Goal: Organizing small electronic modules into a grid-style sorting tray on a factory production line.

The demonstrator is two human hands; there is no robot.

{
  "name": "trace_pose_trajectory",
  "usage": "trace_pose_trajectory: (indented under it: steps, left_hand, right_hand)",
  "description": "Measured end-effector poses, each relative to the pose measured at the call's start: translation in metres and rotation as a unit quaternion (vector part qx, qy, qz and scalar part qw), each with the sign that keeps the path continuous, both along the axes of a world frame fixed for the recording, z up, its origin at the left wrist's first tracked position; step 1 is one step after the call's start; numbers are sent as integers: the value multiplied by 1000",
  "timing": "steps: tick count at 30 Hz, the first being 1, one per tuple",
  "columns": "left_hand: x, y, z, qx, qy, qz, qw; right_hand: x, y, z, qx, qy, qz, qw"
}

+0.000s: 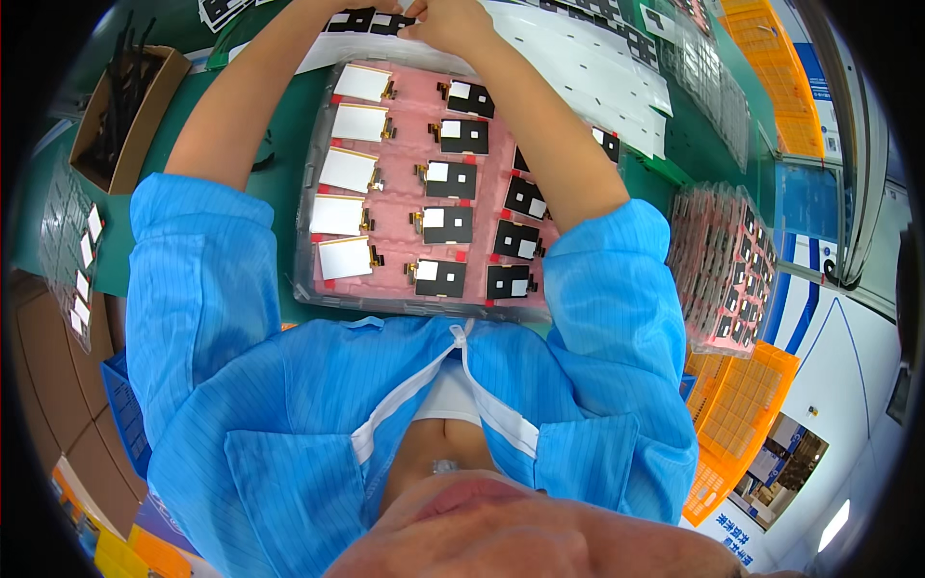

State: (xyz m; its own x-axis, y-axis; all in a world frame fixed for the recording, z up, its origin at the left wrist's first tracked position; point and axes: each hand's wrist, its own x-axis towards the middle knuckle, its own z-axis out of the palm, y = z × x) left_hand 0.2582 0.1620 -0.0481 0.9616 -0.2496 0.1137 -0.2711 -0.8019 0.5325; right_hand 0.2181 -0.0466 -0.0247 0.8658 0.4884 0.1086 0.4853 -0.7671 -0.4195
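right hand (451,21) pinching a black square sticker sheet (371,19), left hand's grip hidden | clear tray of pink-cushioned flat screen modules (424,193): two columns stickered, left silver column still bare

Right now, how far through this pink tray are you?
The pink tray looks nearly full: a left column of silvery panels, then two columns of black ones. In hand: the left hand and right hand meet at black pieces on the white sheet beyond the tray. Left: more pieces there; the right arm hides some pockets.

green worktable (279,183), cardboard box (135,106) at left, orange crates (742,414) at right
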Motion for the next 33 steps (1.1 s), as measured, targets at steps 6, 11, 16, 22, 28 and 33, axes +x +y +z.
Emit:
trace_pose_trajectory:
  steps: [6, 11, 16, 22, 28, 33]
  left_hand:
    - [-2, -10, 18, 47, 15, 2, 999]
    - [-5, -2, 12, 47, -20, -16, 999]
    - [-16, -15, 10, 51, 14, 8, 999]
    - [-57, -3, 7, 3, -112, -8, 994]
    - [-235, 22, 45, -296, -22, 115, 948]
    - [-327, -11, -4, -478, 58, 117, 869]
  right_hand:
    - [-1, 0, 9, -17, 31, -5, 999]
    - [-35, 5, -8, -85, -284, -31, 955]
    - [-54, -33, 17, 256, -57, 95, 960]
    - [-105, -118, 70, 429, 51, 142, 890]
    - [-208, -210, 105, 456, 3, -10, 890]
    - [-243, -303, 43, 603, -12, -168, 780]
